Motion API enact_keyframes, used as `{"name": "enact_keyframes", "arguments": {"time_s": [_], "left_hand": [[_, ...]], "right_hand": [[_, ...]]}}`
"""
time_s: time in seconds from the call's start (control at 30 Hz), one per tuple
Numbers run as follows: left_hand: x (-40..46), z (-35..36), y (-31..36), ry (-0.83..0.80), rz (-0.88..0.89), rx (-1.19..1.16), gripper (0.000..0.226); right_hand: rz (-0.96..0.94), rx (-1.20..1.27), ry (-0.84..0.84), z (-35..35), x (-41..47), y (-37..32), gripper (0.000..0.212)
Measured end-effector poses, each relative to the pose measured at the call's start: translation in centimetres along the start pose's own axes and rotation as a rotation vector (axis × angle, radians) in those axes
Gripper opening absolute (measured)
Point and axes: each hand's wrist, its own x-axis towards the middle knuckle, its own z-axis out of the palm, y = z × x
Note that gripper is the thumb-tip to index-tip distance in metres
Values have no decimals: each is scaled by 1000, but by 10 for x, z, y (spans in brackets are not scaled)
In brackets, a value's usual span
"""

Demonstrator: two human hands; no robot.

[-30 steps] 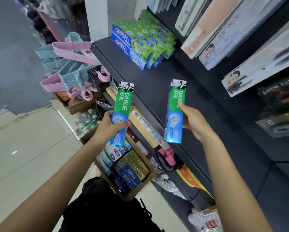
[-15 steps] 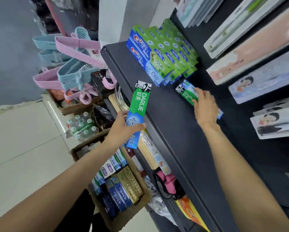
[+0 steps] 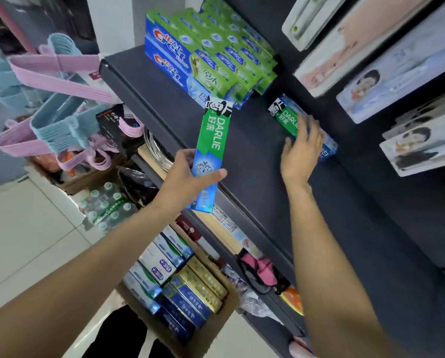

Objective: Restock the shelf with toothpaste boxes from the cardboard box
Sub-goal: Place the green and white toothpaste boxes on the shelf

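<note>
toothpaste boxes are in three places: one in each hand's reach and a supply down in the cardboard box [image 3: 217,329]. the left hand [image 3: 187,177] is closed around a green and blue darlie box [image 3: 212,148], thumb across its printed face and fingers wrapped behind its lower half, so the box rises up and away from the grip with its black-and-white end uppermost. that box is held in the air over the front edge of the dark shelf [image 3: 255,161], not resting on it.

the right hand [image 3: 300,148] lies palm down with fingers spread on a second darlie box [image 3: 283,116], which lies flat on the shelf surface. this hand is not wrapped around the box; the fingers rest on top of its middle, and whether they press or only touch cannot be told. the box's green end sticks out beyond the fingertips, toward the back left, and its blue end shows past the far side of the hand.

just beyond the second darlie box, farther from the right hand, sits a stacked block of green and blue crest boxes [image 3: 208,52], close to its green end. below the left forearm, on the floor, the cardboard box stands open with rows of blue, white and gold toothpaste boxes packed inside. to the outer side of the left hand hang pink and blue hangers [image 3: 61,120].
</note>
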Motion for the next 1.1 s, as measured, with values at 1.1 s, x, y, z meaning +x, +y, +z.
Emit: {"name": "enact_keyframes", "arguments": {"time_s": [1.1], "left_hand": [[16,11,-34,27,915,1203,28]], "right_hand": [[-134,219,76,-72,-127,-29,20]]}}
